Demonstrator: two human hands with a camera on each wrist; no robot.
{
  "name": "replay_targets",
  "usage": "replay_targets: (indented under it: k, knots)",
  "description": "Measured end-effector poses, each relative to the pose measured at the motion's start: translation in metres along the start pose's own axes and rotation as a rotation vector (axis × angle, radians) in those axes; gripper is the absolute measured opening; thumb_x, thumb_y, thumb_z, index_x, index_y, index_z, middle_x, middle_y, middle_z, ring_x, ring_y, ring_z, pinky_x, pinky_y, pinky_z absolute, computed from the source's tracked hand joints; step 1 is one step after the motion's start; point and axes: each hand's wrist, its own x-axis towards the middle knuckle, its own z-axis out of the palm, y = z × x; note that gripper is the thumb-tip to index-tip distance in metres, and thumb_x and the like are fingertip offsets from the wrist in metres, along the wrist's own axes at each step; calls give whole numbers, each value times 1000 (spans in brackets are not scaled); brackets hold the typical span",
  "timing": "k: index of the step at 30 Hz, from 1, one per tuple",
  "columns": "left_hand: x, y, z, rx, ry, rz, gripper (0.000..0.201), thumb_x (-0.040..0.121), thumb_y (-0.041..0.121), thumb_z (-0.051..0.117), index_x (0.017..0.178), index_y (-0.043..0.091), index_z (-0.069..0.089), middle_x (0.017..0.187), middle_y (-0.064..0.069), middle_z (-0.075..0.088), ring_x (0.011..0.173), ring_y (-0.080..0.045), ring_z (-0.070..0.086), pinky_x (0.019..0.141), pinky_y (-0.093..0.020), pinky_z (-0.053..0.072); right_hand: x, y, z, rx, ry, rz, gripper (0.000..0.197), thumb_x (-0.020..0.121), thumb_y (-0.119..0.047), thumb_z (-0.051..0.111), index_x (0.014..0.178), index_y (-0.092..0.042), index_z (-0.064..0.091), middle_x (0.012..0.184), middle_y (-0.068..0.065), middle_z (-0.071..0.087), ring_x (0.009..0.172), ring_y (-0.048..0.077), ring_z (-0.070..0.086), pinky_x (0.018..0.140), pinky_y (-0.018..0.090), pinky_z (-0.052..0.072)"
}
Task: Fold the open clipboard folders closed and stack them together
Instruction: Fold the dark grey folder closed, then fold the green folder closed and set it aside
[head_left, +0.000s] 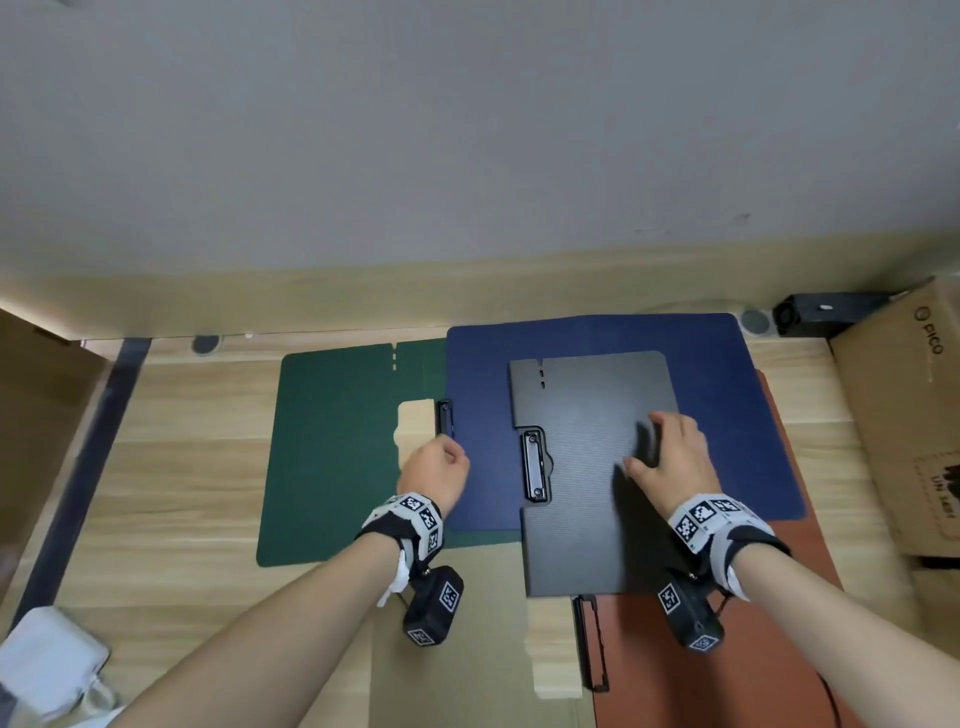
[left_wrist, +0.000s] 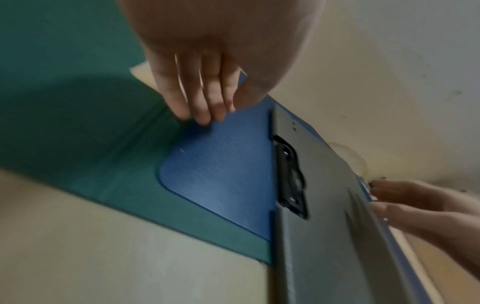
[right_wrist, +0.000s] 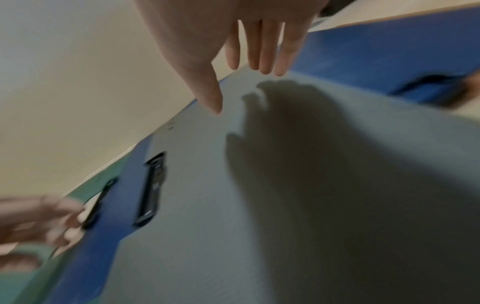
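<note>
Our right hand (head_left: 675, 457) flat, open on black folder (head_left: 587, 467); left hand (head_left: 434, 467) fingering the blue folder (head_left: 483, 374) edge beside it, grip unclear. Black may slide.

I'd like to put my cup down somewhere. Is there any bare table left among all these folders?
Yes: bare wood lies left of the green folder, beside the dark strip. The middle and right are crowded: blue folder, grey folder, red-brown folder, both hands, then the cardboard box.
</note>
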Motion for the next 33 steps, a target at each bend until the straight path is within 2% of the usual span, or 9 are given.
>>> replay_targets:
  k: [2,4,7,12,15,19,23,27,33]
  knots:
    - [15,-12,-14,41,105,-21,18,87,30,57,102,24,64,104,4,71,99,-25,64,79,-29,47,4,-27,13,-39,-30,-130,69,81,-31,72,140,-15,39,145,6,37,133,26,37,111,41,35]
    - [29,-21,-19,100,84,-40,29,87,40,57,110,22,61,112,1,68,104,-27,63,78,-30,44,6,-51,31,-87,-66,-252,69,84,-35,67,143,-17,36,150,2,33,138,23,33,113,39,33]
    - [44,-28,-17,212,54,-1,35,86,53,55,100,22,60,105,0,66,97,-28,63,72,-30,41,7,-79,63,-171,-152,-407,66,89,-36,59,147,-19,32,157,1,25,144,22,25,117,38,27]
    - [60,-28,-11,414,73,135,49,85,66,49,85,18,57,89,-3,67,80,-29,61,69,-34,49,8,-99,101,-383,-241,-582,66,92,-37,49,151,-22,24,163,-1,8,151,22,3,121,43,16]
    - [63,-27,-8,467,111,176,53,89,65,43,85,14,56,88,-7,69,82,-32,64,66,-34,48,8,-98,107,-469,-200,-618,63,93,-37,43,152,-23,24,163,1,12,151,24,4,120,43,10]
    - [61,-21,-7,566,138,285,43,94,52,37,84,13,51,87,-9,71,80,-33,66,59,-32,37,6,-96,109,-496,-174,-625,63,94,-39,40,152,-25,22,163,1,14,151,23,6,120,43,9]
    - [60,-13,-13,708,104,363,36,98,38,35,87,11,55,85,-9,71,78,-32,67,58,-32,34,6,-98,109,-518,-174,-610,63,93,-38,39,152,-24,22,162,2,16,150,24,10,120,43,9]
    - [53,-17,-26,960,9,435,16,94,12,46,96,8,62,76,-5,50,79,-31,68,55,-33,38,5,-97,107,-532,-175,-602,63,92,-38,42,152,-24,26,161,1,21,150,23,14,119,45,15]
    - [59,-43,-38,744,103,263,44,97,48,34,94,10,56,89,-9,71,82,-31,68,60,-32,36,8,-87,102,-533,-191,-598,64,93,-38,41,153,-23,23,162,-3,17,150,20,12,118,46,20]
